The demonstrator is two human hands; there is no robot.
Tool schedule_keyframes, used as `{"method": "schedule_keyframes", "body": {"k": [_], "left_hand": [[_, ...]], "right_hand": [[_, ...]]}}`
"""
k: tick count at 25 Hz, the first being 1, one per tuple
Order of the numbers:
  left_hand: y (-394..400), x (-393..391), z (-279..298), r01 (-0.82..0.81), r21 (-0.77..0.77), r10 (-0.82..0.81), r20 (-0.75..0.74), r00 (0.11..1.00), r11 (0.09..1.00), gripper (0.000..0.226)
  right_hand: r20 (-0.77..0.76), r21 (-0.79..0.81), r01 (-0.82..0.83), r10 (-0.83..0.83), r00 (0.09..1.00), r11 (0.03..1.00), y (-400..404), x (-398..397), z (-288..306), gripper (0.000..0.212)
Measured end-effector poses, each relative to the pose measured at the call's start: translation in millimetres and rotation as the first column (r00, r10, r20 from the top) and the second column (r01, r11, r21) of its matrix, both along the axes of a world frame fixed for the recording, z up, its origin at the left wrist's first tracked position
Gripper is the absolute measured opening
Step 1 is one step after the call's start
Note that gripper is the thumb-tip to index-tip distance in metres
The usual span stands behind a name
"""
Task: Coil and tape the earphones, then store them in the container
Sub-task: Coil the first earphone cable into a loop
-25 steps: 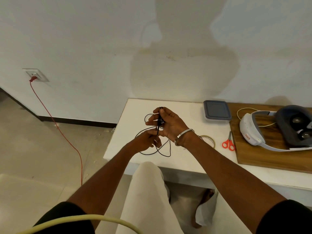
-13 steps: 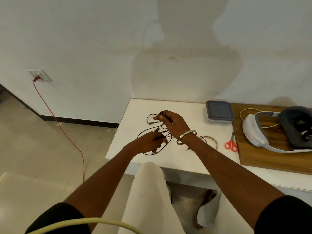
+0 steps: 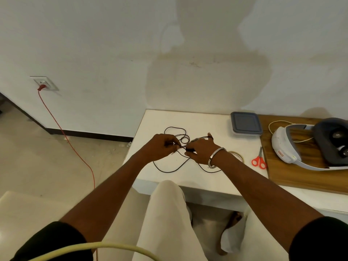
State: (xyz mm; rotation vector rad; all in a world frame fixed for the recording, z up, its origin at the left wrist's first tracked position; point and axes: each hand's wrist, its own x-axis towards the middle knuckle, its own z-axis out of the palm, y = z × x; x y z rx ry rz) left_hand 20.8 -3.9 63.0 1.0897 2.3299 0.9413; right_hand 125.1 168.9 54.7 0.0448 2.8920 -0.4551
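At the near edge of the white table (image 3: 169, 117), both hands work low over the top: left hand (image 3: 160, 147) w/ fingers curled, pinching the black earphones (image 3: 170, 167) cord where strands cross; right hand (image 3: 202, 150) just beside it, also pinching the cord, index finger stretched out along a stiffer bit toward the far side. Cord not coiled yet – loose loops sag toward the table's near edge below the hands, smaller loops lie beyond them. Risk, imo: strands cross btw the 2 pinches, so pulling apart could tighten a knot instead of clearing it; near loop could slide off the edge & drag the rest. Tape roll (image 3: 238, 157) sits partly hidden behind the right wrist, a careless sweep may knock it. Scissors (image 3: 259, 161) just right of that. Farther back-right, container (image 3: 245, 125) is lidded, well apart from the hands, needs opening before storing
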Motion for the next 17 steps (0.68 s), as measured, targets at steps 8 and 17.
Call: {"method": "schedule_keyframes", "body": {"k": [8,17], "left_hand": [[3,7,-14,-0.019,0.174,0.014,0.029,0.999,0.985,0.024],[4,19,-23,-0.103,0.037,0.068,0.526,0.847,0.994,0.023]], "right_hand": [[0.208,-0.917,0.217,-0.061,0.976,0.334,-21,8,25,0.030],[0.197,-0.913,0.119,-0.167,0.966,-0.391,-27,-3,48,0.029]]}}
